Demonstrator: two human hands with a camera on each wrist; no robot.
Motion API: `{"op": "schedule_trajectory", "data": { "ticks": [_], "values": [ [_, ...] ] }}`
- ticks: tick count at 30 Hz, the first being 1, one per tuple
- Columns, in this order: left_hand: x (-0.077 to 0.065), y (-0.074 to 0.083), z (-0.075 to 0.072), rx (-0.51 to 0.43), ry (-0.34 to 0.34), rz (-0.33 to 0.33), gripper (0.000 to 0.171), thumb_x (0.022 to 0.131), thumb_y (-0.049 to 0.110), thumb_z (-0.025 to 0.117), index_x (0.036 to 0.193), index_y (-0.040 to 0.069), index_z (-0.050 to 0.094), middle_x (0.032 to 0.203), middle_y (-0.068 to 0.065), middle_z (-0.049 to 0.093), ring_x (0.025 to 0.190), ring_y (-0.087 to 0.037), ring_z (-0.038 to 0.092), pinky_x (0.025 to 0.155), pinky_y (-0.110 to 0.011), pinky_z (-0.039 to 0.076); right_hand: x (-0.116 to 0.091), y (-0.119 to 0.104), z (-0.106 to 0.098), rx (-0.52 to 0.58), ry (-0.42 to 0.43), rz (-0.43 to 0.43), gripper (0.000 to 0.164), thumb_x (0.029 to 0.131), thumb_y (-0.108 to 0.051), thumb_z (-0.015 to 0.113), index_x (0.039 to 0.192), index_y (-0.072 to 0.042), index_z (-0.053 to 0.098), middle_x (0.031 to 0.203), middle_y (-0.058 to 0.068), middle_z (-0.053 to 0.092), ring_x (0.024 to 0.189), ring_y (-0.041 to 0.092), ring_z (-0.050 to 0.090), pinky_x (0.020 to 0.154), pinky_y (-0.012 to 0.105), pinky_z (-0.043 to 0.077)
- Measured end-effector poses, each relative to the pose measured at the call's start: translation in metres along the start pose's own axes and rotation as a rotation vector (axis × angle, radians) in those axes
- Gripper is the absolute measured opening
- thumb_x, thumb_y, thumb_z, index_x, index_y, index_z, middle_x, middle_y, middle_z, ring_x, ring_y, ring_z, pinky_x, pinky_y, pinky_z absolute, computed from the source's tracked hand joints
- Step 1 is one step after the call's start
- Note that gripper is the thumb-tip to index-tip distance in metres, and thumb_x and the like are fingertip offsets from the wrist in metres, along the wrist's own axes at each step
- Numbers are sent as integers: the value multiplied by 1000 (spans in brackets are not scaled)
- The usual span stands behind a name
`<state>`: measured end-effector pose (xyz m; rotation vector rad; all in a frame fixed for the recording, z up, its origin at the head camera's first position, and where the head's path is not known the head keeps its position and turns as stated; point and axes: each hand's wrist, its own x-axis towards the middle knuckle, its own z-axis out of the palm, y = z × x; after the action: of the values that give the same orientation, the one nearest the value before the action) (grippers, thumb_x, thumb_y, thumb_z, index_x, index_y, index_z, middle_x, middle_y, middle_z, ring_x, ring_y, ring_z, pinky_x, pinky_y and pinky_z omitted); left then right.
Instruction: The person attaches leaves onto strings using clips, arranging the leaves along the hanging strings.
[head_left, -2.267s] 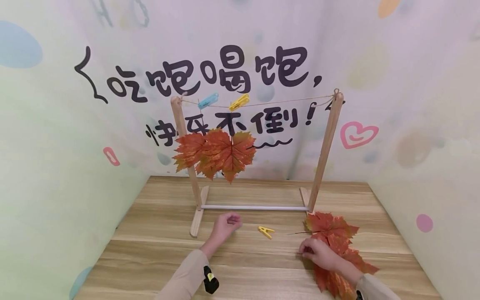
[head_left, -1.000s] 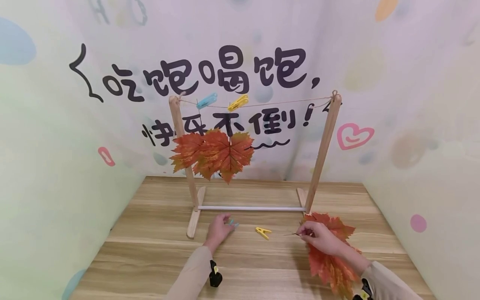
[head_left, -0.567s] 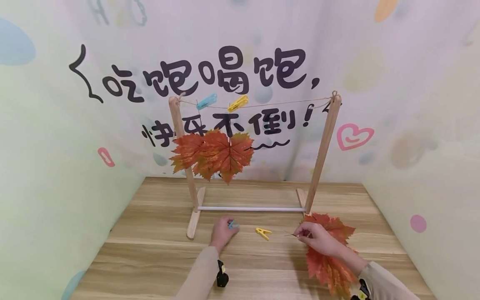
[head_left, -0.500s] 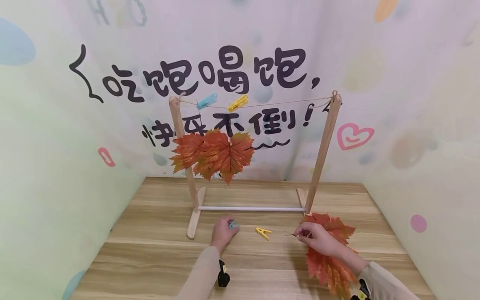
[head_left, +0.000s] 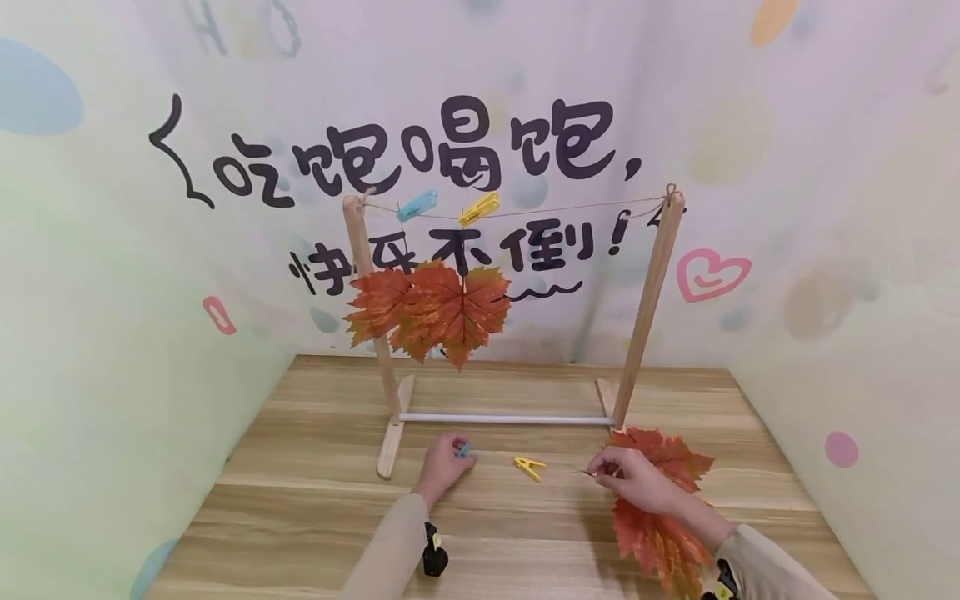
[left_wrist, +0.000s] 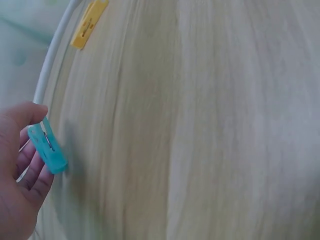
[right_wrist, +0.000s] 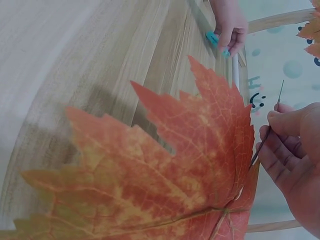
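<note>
Leaf (head_left: pixel 647 532) shifted, woodgrain table (head_left: pixel 517 550), lettered wall (head_left: pixel 540 50) (perhaps cloth)

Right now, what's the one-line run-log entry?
left hand: pinches blue clothespin | right hand: pinches leaf stem | string: hanging leaves clipped | table: yellow clothespin lying loose

Left hand (head_left: pixel 444 467) to right hand (head_left: pixel 636 482): yellow clothespin (head_left: pixel 529 467) lay between.
Behind: white crossbar (head_left: pixel 510 419) ran low across.
Under twine (head_left: pixel 570 206): hanging maple leaves (head_left: pixel 459 308) blocked left half; right half was passable.
</note>
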<state>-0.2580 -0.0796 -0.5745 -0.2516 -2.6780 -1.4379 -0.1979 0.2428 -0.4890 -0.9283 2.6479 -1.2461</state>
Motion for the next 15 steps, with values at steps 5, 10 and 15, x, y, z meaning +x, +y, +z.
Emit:
{"op": "schedule_trajectory", "data": {
  "ticks": [5, 10, 15],
  "values": [
    [1, 6, -7, -10, -10, 18, 26, 70, 8, 73, 90, -2, 60, 80, -8, 60, 73, -18, 55, 64, -27, 48, 2, -3, -4, 3, -19, 40, 8, 85, -1, 60, 89, -7, 64, 78, 2, 60, 70, 5, 51, 60, 22, 47],
    [1, 20, -15, -20, -42, 47, 27, 71, 7, 73, 92, -1, 59, 82, -6, 58, 75, -16, 55, 66, -27, 48, 7, -6, -8, 3, -14, -3, 8, 84, 0, 60, 88, -6, 64, 76, 5, 60, 68, 6, 51, 59, 23, 47],
    [4, 38, -23, -51, -74, 136, 31, 71, 5, 72, 98, -5, 59, 86, -8, 59, 77, -17, 56, 68, -25, 48, 15, -11, -13, -18, -6, -17, 11, 83, 2, 59, 88, -7, 65, 75, 0, 60, 68, 3, 51, 59, 22, 48]
  ]
}}
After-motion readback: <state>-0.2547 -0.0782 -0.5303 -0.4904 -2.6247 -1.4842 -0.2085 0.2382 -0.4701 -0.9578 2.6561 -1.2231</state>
